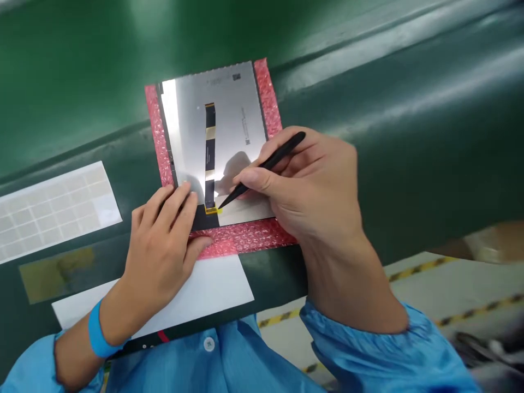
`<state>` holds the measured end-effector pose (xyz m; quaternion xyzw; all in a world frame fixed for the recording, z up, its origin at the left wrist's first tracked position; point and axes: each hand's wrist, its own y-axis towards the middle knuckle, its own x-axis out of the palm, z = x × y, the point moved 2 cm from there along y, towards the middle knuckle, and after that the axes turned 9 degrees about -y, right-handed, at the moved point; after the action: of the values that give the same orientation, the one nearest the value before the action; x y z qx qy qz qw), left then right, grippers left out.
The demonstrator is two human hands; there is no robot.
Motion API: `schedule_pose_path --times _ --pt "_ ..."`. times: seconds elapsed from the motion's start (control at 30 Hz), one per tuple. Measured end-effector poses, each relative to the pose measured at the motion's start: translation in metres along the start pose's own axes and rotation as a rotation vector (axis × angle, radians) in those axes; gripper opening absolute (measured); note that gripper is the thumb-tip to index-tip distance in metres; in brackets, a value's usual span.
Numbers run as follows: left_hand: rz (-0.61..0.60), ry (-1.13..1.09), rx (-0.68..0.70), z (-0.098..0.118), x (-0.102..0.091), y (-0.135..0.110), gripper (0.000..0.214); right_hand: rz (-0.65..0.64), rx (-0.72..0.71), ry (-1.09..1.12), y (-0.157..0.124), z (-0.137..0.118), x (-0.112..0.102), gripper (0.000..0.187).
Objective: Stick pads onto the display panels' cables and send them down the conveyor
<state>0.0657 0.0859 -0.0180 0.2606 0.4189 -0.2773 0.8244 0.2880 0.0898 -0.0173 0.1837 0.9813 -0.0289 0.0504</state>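
Note:
A silvery display panel [229,125] lies back side up on a pink bubble-wrap sheet [268,90]. Down its middle runs a dark flex cable [210,150], with a small yellow piece of tape [212,210] at its lower end. My right hand [315,185] grips a black pointed stick, like a plastic spudger [282,153], whose tip meets the yellow tape's right edge. My left hand [166,240] rests flat, fingers spread, on the panel's lower left corner and the bubble wrap.
A sheet of pale square stickers [53,207] lies at left on the green mat [409,142]. Below it are a clear strip with a yellowish film [61,273] and a white sheet [223,284] under my left forearm. The table edge and striped floor [426,267] show at lower right.

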Motion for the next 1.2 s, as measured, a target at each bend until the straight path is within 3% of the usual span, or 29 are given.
schedule_pose_path --times 0.57,1.2 --pt "-0.010 -0.030 -0.032 0.009 -0.006 0.005 0.051 0.112 -0.052 -0.311 -0.009 -0.012 -0.002 0.031" --pt "0.026 -0.049 -0.004 0.009 -0.008 0.004 0.049 0.102 -0.010 -0.390 -0.012 -0.016 -0.004 0.026"
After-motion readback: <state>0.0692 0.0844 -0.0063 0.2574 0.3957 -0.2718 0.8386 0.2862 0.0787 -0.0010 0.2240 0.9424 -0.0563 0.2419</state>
